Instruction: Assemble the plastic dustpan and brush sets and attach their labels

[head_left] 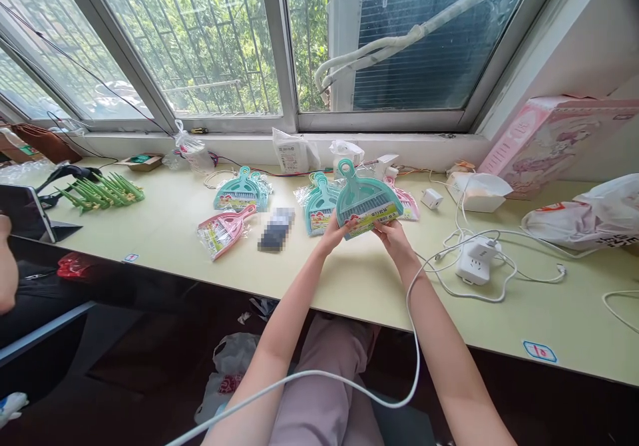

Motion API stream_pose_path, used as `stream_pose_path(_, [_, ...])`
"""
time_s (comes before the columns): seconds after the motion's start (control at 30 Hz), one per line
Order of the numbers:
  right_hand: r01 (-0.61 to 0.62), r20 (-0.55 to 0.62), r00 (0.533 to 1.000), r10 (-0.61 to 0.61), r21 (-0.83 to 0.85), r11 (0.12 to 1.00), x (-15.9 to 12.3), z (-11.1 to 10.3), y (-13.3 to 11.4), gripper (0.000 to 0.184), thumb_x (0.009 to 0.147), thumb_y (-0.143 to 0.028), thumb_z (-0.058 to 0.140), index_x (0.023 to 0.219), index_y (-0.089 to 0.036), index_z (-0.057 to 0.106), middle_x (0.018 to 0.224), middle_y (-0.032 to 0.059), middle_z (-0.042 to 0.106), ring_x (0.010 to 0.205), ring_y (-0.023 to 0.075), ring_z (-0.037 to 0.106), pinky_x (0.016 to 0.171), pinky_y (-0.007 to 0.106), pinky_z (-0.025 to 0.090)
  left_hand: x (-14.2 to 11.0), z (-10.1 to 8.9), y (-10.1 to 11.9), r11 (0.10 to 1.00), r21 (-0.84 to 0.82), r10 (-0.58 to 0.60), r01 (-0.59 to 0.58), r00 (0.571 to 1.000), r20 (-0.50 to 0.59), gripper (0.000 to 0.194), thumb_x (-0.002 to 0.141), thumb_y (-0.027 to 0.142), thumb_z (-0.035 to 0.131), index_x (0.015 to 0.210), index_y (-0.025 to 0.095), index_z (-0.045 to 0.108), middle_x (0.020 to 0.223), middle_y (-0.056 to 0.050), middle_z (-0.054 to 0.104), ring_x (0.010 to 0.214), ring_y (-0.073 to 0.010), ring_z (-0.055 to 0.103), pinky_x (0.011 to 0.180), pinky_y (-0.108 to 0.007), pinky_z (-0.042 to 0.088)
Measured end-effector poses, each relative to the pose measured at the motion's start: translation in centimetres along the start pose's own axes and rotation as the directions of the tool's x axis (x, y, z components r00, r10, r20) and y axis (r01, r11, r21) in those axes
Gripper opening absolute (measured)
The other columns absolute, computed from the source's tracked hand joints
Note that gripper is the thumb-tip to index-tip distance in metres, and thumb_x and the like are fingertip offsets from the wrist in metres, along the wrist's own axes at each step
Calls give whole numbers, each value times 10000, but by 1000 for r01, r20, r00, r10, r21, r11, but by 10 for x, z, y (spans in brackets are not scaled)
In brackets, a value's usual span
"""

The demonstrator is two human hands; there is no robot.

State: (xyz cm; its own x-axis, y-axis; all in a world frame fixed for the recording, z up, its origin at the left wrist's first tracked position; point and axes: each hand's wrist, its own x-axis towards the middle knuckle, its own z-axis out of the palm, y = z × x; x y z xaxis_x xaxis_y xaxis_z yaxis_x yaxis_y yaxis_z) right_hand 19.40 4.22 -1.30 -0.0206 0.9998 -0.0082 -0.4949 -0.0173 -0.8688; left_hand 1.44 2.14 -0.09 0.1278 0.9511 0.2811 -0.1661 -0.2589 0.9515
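Above the table, a teal mini dustpan-and-brush set with a printed label is held up, its looped handle pointing away from me. My left hand grips its lower left edge, and my right hand grips the lower right edge. Just behind and left of it lies another teal dustpan set, partly covered. A pink set peeks out behind on the right. Farther left are a teal set and a pink set in clear wrapping.
A white cable loops across my right forearm to a power strip on the table. A blurred dark object lies left of my hands. Green stalks lie farther left, near another person's arm. A pink box stands right.
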Motion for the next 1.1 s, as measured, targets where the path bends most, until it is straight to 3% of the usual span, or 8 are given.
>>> stream_pose_path(0.2, [74, -42, 996, -73, 24, 997, -1, 4, 8, 463, 522, -298, 905, 916, -233, 671, 981, 9, 747, 1038, 251, 666, 951, 449, 557, 2, 6, -3, 999, -34, -17, 14, 997, -76, 643, 711, 475, 785, 1230, 191, 536, 1223, -122, 646, 1192, -321, 576, 1033, -500, 448])
stream_pose_path(0.3, [120, -81, 990, -115, 56, 991, -4, 8, 9, 486, 519, -301, 907, 937, -233, 669, 994, 22, 741, 1040, 244, 669, 915, 410, 582, -3, 14, -5, 991, -109, -89, 79, 992, -92, 679, 702, 478, 792, 1246, 194, 501, 1237, -144, 641, 1100, -330, 641, 959, -550, 500])
stream_pose_path(0.43, [151, -104, 984, -144, 68, 986, -6, 9, 6, 458, 543, -284, 889, 938, -225, 667, 984, 38, 741, 1032, 249, 675, 905, 410, 586, -13, 22, -2, 960, -170, -219, 222, 975, 35, 643, 743, 486, 763, 1247, 201, 483, 1262, -173, 632, 909, -285, 723, 884, -542, 545])
stream_pose_path(0.57, [176, -103, 981, -167, 89, 980, -5, 6, 3, 476, 537, -278, 886, 958, -236, 669, 1003, 28, 743, 1027, 248, 680, 915, 420, 582, -13, 19, 1, 946, -139, -280, 294, 954, 110, 596, 780, 518, 717, 1245, 208, 510, 1294, -169, 621, 906, -276, 727, 874, -497, 560])
stream_pose_path(0.7, [137, -86, 988, -130, 88, 987, -4, 7, 2, 478, 517, -272, 897, 939, -229, 678, 1007, 31, 748, 1029, 259, 678, 920, 430, 577, -8, 14, 1, 955, -200, -233, 217, 971, -58, 543, 817, 526, 666, 1262, 262, 503, 1372, -109, 569, 1157, -310, 624, 861, -481, 585])
stream_pose_path(0.77, [103, -60, 993, -99, 70, 992, -5, 8, 3, 468, 518, -274, 898, 931, -226, 683, 1009, 32, 751, 1029, 266, 677, 924, 444, 572, -7, 13, 0, 960, -212, -207, 184, 974, -95, 574, 797, 494, 702, 1277, 262, 491, 1348, -104, 582, 1181, -313, 601, 861, -497, 592])
stream_pose_path(1.1, [104, -75, 992, -99, 61, 993, -8, 9, 3, 452, 505, -277, 903, 904, -223, 697, 993, 40, 756, 1014, 274, 685, 865, 418, 600, -11, 11, 0, 968, -168, -184, 188, 982, 44, 659, 739, 439, 775, 1278, 226, 462, 1330, -147, 586, 1128, -326, 627, 822, -542, 599])
